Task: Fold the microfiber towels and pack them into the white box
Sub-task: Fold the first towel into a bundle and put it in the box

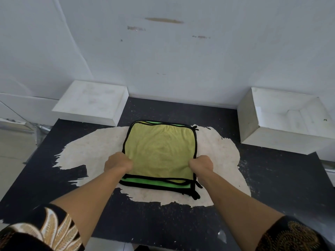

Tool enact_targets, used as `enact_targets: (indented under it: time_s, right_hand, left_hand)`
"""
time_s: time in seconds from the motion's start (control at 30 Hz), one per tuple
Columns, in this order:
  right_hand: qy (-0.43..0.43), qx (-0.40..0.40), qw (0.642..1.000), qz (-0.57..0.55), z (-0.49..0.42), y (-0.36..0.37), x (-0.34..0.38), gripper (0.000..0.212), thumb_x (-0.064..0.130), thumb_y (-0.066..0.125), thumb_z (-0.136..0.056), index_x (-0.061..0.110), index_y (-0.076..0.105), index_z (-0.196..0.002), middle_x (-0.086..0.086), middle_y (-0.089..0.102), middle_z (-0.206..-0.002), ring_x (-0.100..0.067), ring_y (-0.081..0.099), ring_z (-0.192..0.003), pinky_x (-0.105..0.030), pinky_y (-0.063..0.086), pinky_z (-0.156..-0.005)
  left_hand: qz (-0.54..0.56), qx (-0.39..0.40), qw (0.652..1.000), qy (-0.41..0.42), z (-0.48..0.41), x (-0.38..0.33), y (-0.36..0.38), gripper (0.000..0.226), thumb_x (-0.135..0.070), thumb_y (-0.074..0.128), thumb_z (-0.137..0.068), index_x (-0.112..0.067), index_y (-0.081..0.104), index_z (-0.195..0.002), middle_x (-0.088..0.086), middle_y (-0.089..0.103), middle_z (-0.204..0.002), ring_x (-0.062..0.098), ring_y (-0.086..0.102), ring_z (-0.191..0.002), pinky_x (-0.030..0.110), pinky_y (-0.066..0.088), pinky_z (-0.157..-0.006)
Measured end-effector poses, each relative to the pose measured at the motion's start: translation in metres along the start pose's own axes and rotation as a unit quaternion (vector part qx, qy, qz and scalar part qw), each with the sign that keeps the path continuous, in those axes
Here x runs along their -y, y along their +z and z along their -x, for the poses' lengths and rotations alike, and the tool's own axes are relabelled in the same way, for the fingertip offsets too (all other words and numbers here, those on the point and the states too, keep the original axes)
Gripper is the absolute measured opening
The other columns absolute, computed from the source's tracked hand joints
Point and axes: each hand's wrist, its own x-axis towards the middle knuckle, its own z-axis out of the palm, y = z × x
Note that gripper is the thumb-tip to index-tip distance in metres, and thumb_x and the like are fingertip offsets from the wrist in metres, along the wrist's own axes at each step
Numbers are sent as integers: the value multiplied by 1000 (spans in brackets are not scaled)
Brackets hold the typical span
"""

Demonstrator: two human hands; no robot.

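A yellow microfiber towel [159, 149] with black trim lies flat on top of a green towel [154, 183] of the same kind, in the middle of the table. My left hand [117, 163] grips the yellow towel's left edge near its front corner. My right hand [201, 164] grips its right edge at the same height. Both fists are closed on the fabric. The open white box [253, 113] stands at the back right and holds nothing that I can see. Its lid [90, 100] lies upside down at the back left.
The dark table [272, 178] has a large worn pale patch under the towels. A white wall rises right behind the table. The table's left edge drops to a tiled floor. Patterned sleeves show at the bottom corners.
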Motion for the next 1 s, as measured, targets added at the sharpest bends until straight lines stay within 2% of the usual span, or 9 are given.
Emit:
enact_targets:
  time_s: [0.13, 0.2, 0.27, 0.4, 0.5, 0.63, 0.73, 0.87, 1.0]
  right_hand:
    - [74, 46, 983, -164, 0, 0, 6, 9, 1, 49, -85, 0, 57, -80, -17, 59, -86, -30, 55, -72, -30, 45, -55]
    - [94, 62, 971, -212, 0, 0, 10, 12, 1, 47, -89, 1, 58, -84, -18, 60, -90, -32, 59, -72, -28, 50, -48]
    - [107, 64, 966, -228, -2, -1, 14, 12, 3, 45, -91, 3, 57, -88, -18, 59, -95, -33, 58, -77, -28, 50, -42]
    - [108, 70, 977, -170, -8, -2, 21, 22, 28, 58, -93, 9, 52, -101, -7, 51, -101, -34, 56, -94, -41, 57, -66]
    - [91, 41, 987, -123, -13, 2, 22, 26, 25, 62, -90, 4, 58, -105, -9, 59, -92, -34, 60, -92, -44, 55, -85]
    - [83, 15, 991, -102, -16, 8, 24, 13, 13, 52, -89, 2, 60, -91, -12, 59, -87, -30, 58, -80, -33, 51, -63]
    - [80, 5, 991, -106, -18, 11, 27, 14, 8, 45, -90, 3, 56, -83, -11, 56, -85, -25, 51, -72, -30, 40, -54]
    - [77, -15, 989, -123, -18, 8, 38, 13, 6, 48, -88, 3, 56, -79, -12, 57, -84, -30, 57, -76, -34, 49, -63]
    - [59, -37, 983, -169, -16, -9, 56, 11, 5, 48, -88, 4, 53, -78, -13, 55, -85, -30, 55, -79, -35, 46, -66]
  left_hand:
    - [151, -1, 988, -26, -6, -5, -6, 18, -7, 55, -84, -1, 57, -101, 15, 63, -105, 25, 58, -78, 29, 46, -54]
    - [229, 8, 972, -43, -12, -5, -7, 62, -6, 54, -88, 2, 27, -143, 21, 52, -131, 33, 57, -106, 35, 51, -72]
    - [274, 59, 960, -23, -15, -6, -10, 80, -9, 52, -93, -4, -1, -153, 19, 44, -141, 36, 48, -124, 40, 48, -94]
    - [341, 121, 932, -6, -22, -4, -12, 36, 3, 45, -81, 2, 56, -116, 16, 59, -108, 29, 54, -92, 36, 47, -78]
    - [404, 112, 907, -49, -28, -3, -10, 37, -12, 60, -85, -1, 59, -120, 17, 62, -119, 34, 58, -107, 43, 50, -96]
    - [376, 40, 923, -71, -35, -7, -9, 55, -37, 70, -88, 1, 58, -125, 17, 62, -122, 36, 59, -109, 42, 52, -94]
    - [401, 75, 909, -88, -40, -10, -11, 49, -33, 70, -89, 1, 59, -123, 18, 63, -119, 36, 61, -106, 47, 53, -94]
    - [422, 126, 894, -88, -46, -16, -24, 32, -16, 63, -93, 2, 62, -119, 19, 66, -110, 36, 64, -100, 49, 56, -89]
    - [431, 115, 894, -44, -50, -32, -52, 20, 0, 48, -93, 2, 64, -105, 17, 66, -94, 32, 66, -84, 41, 59, -64]
